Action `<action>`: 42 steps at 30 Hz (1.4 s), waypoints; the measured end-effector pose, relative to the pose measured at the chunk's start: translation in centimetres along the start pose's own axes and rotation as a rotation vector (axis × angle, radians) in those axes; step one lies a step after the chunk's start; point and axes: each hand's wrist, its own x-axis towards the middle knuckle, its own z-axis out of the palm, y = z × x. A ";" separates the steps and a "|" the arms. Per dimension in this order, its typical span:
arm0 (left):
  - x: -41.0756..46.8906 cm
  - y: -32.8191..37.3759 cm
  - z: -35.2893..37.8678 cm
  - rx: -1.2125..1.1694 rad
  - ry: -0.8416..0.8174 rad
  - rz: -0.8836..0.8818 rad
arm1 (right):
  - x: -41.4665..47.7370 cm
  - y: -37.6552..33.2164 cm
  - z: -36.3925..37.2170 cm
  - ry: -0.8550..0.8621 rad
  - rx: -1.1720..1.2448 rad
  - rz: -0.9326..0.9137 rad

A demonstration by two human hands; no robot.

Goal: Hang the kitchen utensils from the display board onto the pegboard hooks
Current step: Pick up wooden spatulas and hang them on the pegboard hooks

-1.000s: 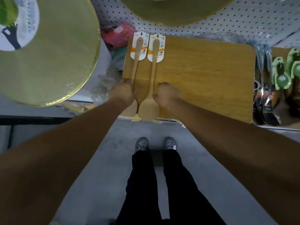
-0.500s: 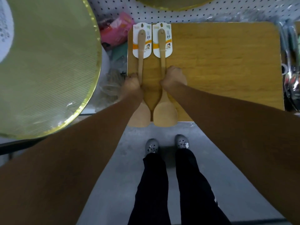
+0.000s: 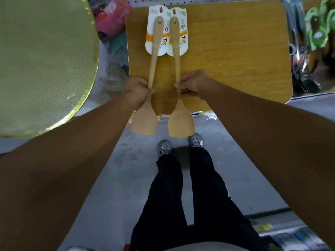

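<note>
Two wooden spatulas lie over a wooden display board (image 3: pixel 235 51), each with a white printed card at its handle end. My left hand (image 3: pixel 136 89) grips the handle of the left spatula (image 3: pixel 145 120) just above its blade. The right spatula (image 3: pixel 180 122) is pinched low on its handle by my right hand (image 3: pixel 193 85). Both blades hang past the board's near edge, above the floor. A strip of white pegboard (image 3: pixel 141 0) shows at the top edge; I see no hooks.
A large round gold-rimmed mesh disc (image 3: pixel 41 66) fills the left. Pink and teal packaged goods (image 3: pixel 112 17) sit beside the board's left side. Green-carded utensils (image 3: pixel 319 28) and dark bagged tools hang on the right. My legs and grey clogs stand on the grey floor below.
The view has tilted down and closer. Both spatulas have been drawn toward me, their blades now well past the board's near edge, and their handle ends have come closer together.
</note>
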 end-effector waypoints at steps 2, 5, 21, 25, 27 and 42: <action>-1.3 -0.4 0.4 -0.024 -0.038 0.013 | -0.9 1.8 -1.1 -0.013 0.064 -0.005; -3.6 -0.4 1.3 -0.109 -0.085 0.028 | -3.0 4.8 -3.4 -0.026 0.148 -0.001; -24.2 11.5 12.5 -0.133 -0.522 0.268 | -25.5 15.3 -21.5 0.297 0.561 -0.177; -30.0 15.0 17.7 -0.124 -0.617 0.341 | -31.4 19.3 -27.3 0.403 0.664 -0.256; -33.0 16.3 20.5 -0.118 -0.682 0.367 | -34.1 21.5 -30.1 0.447 0.708 -0.275; -48.8 22.4 42.2 -0.035 -0.882 0.568 | -43.8 35.2 -46.6 0.735 0.915 -0.311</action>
